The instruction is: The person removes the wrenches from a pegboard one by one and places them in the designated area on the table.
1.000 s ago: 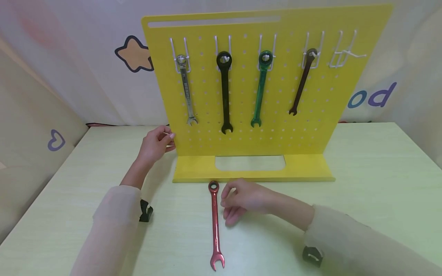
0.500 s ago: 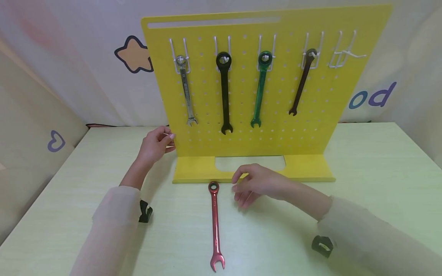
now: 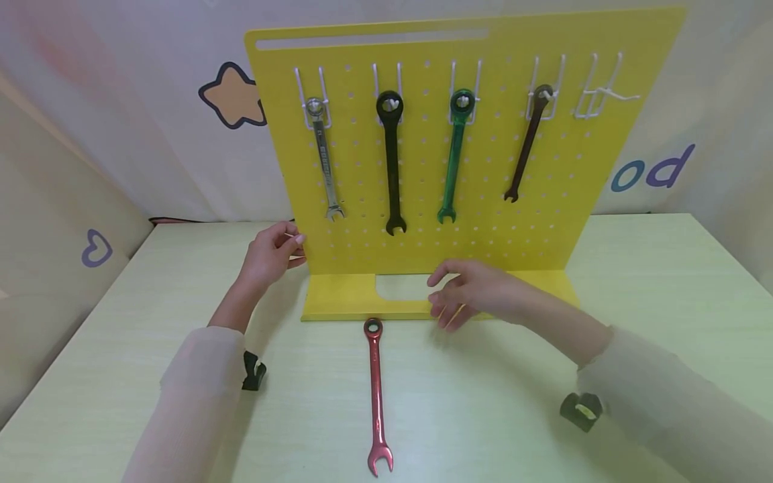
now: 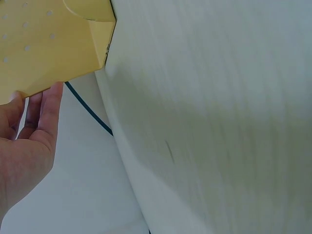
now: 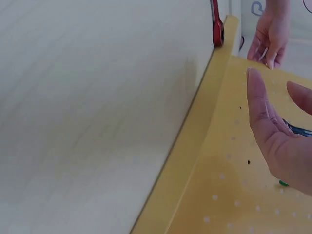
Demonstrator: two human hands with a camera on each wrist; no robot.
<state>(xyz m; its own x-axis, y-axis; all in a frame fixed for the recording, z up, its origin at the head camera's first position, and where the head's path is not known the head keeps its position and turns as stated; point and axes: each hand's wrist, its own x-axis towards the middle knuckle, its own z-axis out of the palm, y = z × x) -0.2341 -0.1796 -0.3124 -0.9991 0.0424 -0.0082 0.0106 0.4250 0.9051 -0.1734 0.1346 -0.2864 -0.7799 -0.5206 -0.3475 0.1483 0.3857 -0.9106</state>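
A yellow pegboard (image 3: 423, 248) stands upright on the table. My left hand (image 3: 268, 255) pinches its left edge, thumb and fingertips at the rim in the left wrist view. My right hand (image 3: 474, 292) is over the board's base with loosely bent fingers and holds nothing. In front of the base lies a red combination wrench (image 3: 376, 396), ring end toward the board. Four white hooks carry wrenches: a silver one (image 3: 325, 157), a black one (image 3: 392, 168), a green one (image 3: 455, 161) and a dark brown one (image 3: 528, 144).
A fifth white hook (image 3: 600, 90) at the board's upper right has no wrench on it. The pale table (image 3: 652, 302) extends on both sides of the board. A printed curtain (image 3: 139, 121) hangs behind. Black buckles (image 3: 253, 371) hang at both sleeves.
My right hand has moved away from beside the red wrench, up and to the right, over the base. The left hand and the wrenches stay where they were.
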